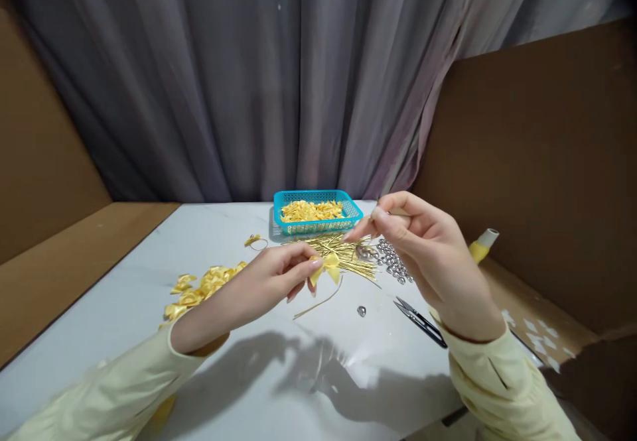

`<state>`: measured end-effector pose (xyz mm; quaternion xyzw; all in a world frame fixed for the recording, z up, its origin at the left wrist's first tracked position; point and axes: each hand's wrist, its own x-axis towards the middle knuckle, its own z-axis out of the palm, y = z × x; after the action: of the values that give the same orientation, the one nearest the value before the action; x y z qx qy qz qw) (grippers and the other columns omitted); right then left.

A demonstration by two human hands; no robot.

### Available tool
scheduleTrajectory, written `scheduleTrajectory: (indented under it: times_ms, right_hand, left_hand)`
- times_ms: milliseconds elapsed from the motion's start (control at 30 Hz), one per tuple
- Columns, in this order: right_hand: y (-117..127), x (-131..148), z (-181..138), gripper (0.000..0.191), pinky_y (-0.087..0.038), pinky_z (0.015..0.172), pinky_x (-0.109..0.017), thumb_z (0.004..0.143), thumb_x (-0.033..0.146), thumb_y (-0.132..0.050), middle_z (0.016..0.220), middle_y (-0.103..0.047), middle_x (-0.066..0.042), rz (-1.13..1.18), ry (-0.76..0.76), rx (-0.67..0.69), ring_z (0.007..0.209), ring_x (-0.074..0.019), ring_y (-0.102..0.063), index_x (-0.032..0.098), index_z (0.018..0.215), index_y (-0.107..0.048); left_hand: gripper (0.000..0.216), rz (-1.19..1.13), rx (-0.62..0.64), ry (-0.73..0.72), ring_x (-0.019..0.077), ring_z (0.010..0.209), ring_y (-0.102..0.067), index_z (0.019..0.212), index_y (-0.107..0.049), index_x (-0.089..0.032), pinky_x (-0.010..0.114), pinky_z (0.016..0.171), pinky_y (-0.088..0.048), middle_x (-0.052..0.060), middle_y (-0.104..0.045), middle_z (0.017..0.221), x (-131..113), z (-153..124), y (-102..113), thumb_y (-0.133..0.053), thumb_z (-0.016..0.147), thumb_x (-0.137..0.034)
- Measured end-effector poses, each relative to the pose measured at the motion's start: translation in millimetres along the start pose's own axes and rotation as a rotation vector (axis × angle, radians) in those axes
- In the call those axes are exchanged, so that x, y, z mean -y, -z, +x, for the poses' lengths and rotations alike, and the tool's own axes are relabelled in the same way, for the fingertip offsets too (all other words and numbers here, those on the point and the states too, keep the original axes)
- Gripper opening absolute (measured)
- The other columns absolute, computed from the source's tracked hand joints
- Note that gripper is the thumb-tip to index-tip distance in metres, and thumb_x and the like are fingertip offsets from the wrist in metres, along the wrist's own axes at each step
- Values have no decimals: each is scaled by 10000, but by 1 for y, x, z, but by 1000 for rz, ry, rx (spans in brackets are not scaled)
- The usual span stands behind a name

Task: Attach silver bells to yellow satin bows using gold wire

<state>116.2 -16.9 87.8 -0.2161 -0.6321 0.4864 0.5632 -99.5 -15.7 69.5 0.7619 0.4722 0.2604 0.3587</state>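
My left hand pinches a small yellow ribbon bow between thumb and fingertips, above the middle of the white table. Raised to the right of it, my right hand has thumb and forefinger pressed together; what lies between them, if anything, is too small to make out. Below the bow, a single gold wire tie lies curved on the tabletop. Behind the hands is a pile of gold twist ties. A lone silver heart-shaped piece rests nearer to me.
A blue basket of yellow bows stands at the back. Silver pieces cluster beside my right hand, with black thread snips below. Loose yellow bows lie at left, near a bow with a wire loop. Cardboard panels flank the table.
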Motion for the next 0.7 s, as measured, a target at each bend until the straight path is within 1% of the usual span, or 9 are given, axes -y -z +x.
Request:
scheduleTrajectory:
  times_ms: [67, 133, 200, 300, 367, 433, 533, 633, 700]
  right_hand:
    - [-3, 1, 1, 79, -568, 800, -339, 936, 282, -626, 833, -759, -20, -5, -9, 23, 828, -170, -720, 229, 880, -610]
    - [-6, 2, 2, 87, -576, 767, -334, 943, 285, -614, 828, -758, -20, -19, 12, 28, 799, -167, -718, 226, 880, -605]
    - [-10, 4, 3, 82, -578, 713, -323, 946, 275, -608, 831, -757, -19, -68, 64, 7, 761, -165, -714, 227, 880, -603]
    - [-14, 10, 3, 51, -571, 685, -319, 941, 230, -611, 829, -754, -20, -163, 179, -38, 790, -177, -716, 236, 891, -611]
    - [-15, 16, 4, 76, -570, 703, -315, 944, 195, -601, 817, -748, -11, -173, 257, -59, 807, -172, -716, 244, 889, -615]
    - [-16, 22, 7, 100, -569, 689, -300, 951, 185, -586, 792, -741, 3, -153, 287, -48, 769, -156, -711, 252, 881, -613]
    - [-16, 28, 16, 132, -555, 593, -257, 972, 230, -552, 750, -725, 25, -104, 240, 30, 653, -124, -686, 255, 849, -593]
    - [-20, 27, 23, 121, -526, 491, -215, 966, 237, -556, 765, -728, 23, -41, 180, 135, 590, -112, -689, 239, 845, -561]
    - [-24, 25, 25, 105, -474, 388, -187, 967, 248, -552, 788, -732, 16, -12, 135, 211, 526, -117, -695, 234, 865, -536]
  left_hand:
    - [351, 17, -17, -26, 112, 525, -433, 778, -620, -197, 244, 541, -359, -62, -424, 561, -1, -1, 0, -451, 973, -434]
    - [354, 29, -36, -49, 118, 546, -453, 777, -630, -199, 249, 556, -367, -54, -443, 582, -2, -2, -1, -444, 978, -424]
    - [345, 34, -55, -67, 119, 566, -467, 781, -633, -200, 249, 567, -372, -47, -482, 610, -1, -3, -1, -450, 978, -416]
    - [306, 24, -85, -85, 115, 590, -488, 829, -630, -202, 248, 584, -388, -39, -581, 692, 0, -3, -1, -455, 980, -403]
    - [285, 10, -101, -91, 114, 603, -504, 870, -624, -202, 248, 596, -404, -31, -641, 756, 0, -2, -1, -455, 982, -401]
    - [278, -6, -116, -93, 115, 604, -512, 891, -620, -197, 250, 599, -415, -26, -667, 779, 0, -1, -1, -454, 983, -400]
    - [273, -22, -148, -101, 115, 595, -511, 885, -616, -189, 252, 594, -420, -25, -657, 759, -2, -2, -2, -457, 979, -389]
    - [269, -21, -202, -119, 119, 576, -498, 859, -620, -188, 257, 584, -398, -41, -585, 654, -4, -5, -3, -464, 969, -377]
    - [271, -17, -230, -124, 126, 571, -499, 855, -630, -190, 263, 576, -381, -49, -538, 604, -5, -8, -4, -469, 961, -380]
